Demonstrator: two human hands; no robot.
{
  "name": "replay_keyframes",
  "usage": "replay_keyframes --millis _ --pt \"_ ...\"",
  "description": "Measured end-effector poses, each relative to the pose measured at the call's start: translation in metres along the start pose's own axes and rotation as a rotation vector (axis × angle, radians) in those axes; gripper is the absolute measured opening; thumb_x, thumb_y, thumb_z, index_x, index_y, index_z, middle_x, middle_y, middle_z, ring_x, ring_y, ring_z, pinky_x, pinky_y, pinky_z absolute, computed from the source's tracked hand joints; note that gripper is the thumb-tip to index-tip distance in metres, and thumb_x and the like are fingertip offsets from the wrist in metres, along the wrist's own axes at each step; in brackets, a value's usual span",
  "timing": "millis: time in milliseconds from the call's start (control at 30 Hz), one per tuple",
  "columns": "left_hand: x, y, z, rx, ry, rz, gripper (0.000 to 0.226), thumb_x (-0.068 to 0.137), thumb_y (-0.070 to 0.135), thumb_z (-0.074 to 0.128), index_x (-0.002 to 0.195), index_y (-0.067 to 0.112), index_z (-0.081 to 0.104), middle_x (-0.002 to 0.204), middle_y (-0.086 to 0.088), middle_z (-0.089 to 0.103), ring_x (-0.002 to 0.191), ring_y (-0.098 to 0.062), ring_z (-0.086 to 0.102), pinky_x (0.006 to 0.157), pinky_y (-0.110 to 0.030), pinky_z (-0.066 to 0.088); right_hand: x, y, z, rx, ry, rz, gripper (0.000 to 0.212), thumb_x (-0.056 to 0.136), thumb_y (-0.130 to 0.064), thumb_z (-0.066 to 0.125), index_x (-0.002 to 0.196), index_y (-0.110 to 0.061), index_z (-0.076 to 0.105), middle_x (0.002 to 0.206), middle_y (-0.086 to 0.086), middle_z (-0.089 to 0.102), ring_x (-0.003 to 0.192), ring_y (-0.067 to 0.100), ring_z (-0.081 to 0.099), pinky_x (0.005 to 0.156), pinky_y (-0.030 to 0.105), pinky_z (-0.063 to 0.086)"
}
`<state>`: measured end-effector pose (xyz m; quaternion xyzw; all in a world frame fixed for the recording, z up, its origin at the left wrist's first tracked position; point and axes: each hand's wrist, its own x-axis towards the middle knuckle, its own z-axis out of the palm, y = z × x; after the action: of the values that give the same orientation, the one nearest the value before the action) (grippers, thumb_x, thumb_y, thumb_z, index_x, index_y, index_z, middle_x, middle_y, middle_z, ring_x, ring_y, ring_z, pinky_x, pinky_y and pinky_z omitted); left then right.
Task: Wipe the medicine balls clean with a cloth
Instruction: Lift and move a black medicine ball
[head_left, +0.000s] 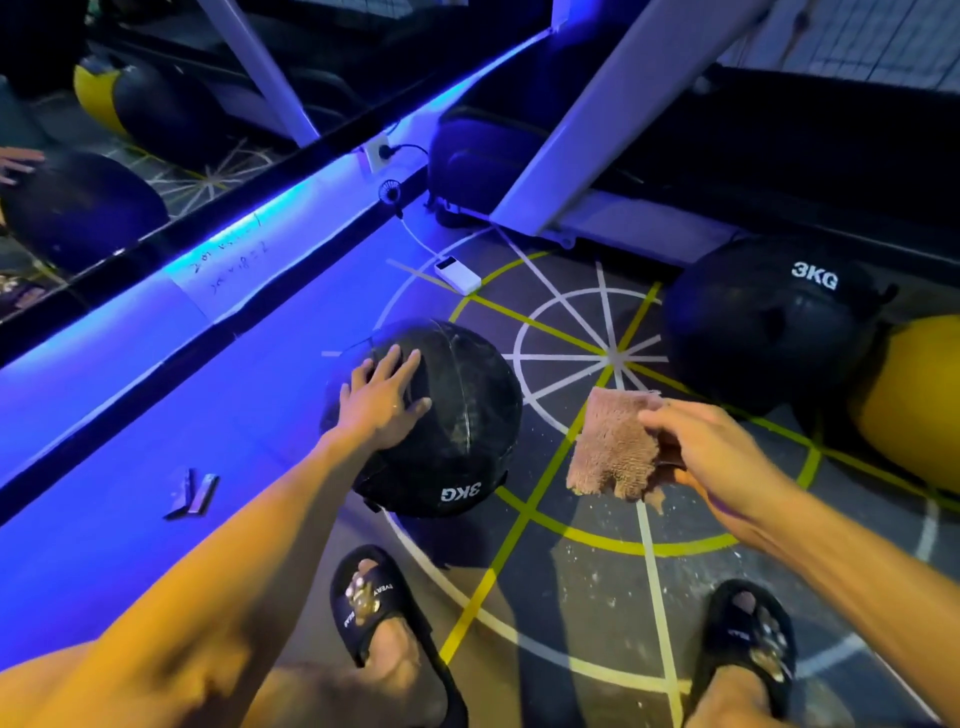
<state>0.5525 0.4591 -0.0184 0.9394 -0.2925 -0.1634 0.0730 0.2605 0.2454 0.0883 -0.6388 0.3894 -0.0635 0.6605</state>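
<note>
Dark gym floor (571, 582) marked with white and yellow-green lines that cross in a spoked circle. Long mirror (130, 171) along the left wall, blue light strip (291, 192) glowing at its foot.

White slanted frame (613, 114) of an exercise machine at the far end, base resting on the floor.

Black medicine ball (457, 415) sitting on the floor just ahead of the feet, left of the spoked circle, "3KG" printed upside down on its near side. Second black ball (769, 322) well apart to the right, "3KG" upright on top. Yellow ball (909, 400) touching that second ball's right side, partly cut off by the picture's edge.

Left hand (384, 410) laid flat on the top left of the nearer ball, fingers spread and straight, palm pressing the surface. Right hand (711, 452) raised off the floor to the right of that ball, thumb and fingers pinching a brownish-pink cloth (613, 447), which hangs down loose, clear of the ball.

Black slippers on both feet, left slipper (384, 613) and right slipper (748, 644), at the bottom edge.

White power bank (457, 273) lying on the floor beyond the nearer ball, cable running up to a small fan (390, 191) by the wall. Small folded dark object (192, 493) on the blue-lit floor at left; cannot tell what it is.
</note>
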Motion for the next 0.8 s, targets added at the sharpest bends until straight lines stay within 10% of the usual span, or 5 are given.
replay_keyframes --millis 167,367,533,667,800 --pt "-0.015 0.009 0.005 0.022 0.095 0.108 0.094 0.087 0.067 0.066 0.162 0.041 0.016 0.172 0.005 0.008 0.154 -0.030 0.014 0.124 -0.059 0.007 0.010 0.028 -0.009 -0.382 -0.022 -0.002 0.028 0.101 -0.010 0.049 0.103 -0.024 0.073 0.094 0.005 0.071 0.083 0.018 0.064 0.059 0.029 0.048" --pt "-0.027 -0.021 0.021 -0.379 0.476 -0.270 0.096 0.082 0.063 0.075 0.159 0.031 0.028 0.165 -0.008 0.023 0.143 -0.041 0.032 0.115 -0.053 0.033 0.058 0.100 0.023 -0.530 -0.055 0.153 0.023 0.103 -0.020 0.050 0.101 -0.010 0.070 0.099 0.009 0.071 0.088 0.019 0.063 0.068 0.034 0.048" --pt "-0.051 -0.069 0.087 -0.945 0.278 -0.380 0.120 0.064 0.086 0.071 0.160 0.030 0.025 0.154 0.004 0.048 0.141 -0.015 0.047 0.118 -0.044 0.038 0.113 0.168 0.082 -0.458 -0.110 0.264 0.011 0.097 -0.024 0.062 0.104 -0.020 0.069 0.111 0.007 0.072 0.103 0.026 0.066 0.090 0.042 0.053" --pt "-0.040 -0.084 0.086 -1.058 0.359 -0.384 0.081 0.091 0.059 0.068 0.157 0.028 0.032 0.147 0.007 0.053 0.132 -0.010 0.054 0.111 -0.036 0.043 0.154 0.188 0.118 -0.419 -0.092 0.266 0.031 0.098 -0.028 0.063 0.128 -0.019 0.064 0.124 0.000 0.064 0.119 0.025 0.060 0.099 0.036 0.047" --pt "-0.049 -0.094 0.093 -1.030 0.393 -0.552 0.069 0.100 0.018 0.064 0.160 0.024 0.030 0.158 0.001 0.041 0.138 -0.017 0.047 0.105 -0.034 0.040 0.187 0.193 0.148 -0.411 -0.084 0.271 0.023 0.100 -0.025 0.061 0.082 -0.013 0.053 0.083 0.003 0.058 0.092 0.026 0.057 0.075 0.037 0.041"
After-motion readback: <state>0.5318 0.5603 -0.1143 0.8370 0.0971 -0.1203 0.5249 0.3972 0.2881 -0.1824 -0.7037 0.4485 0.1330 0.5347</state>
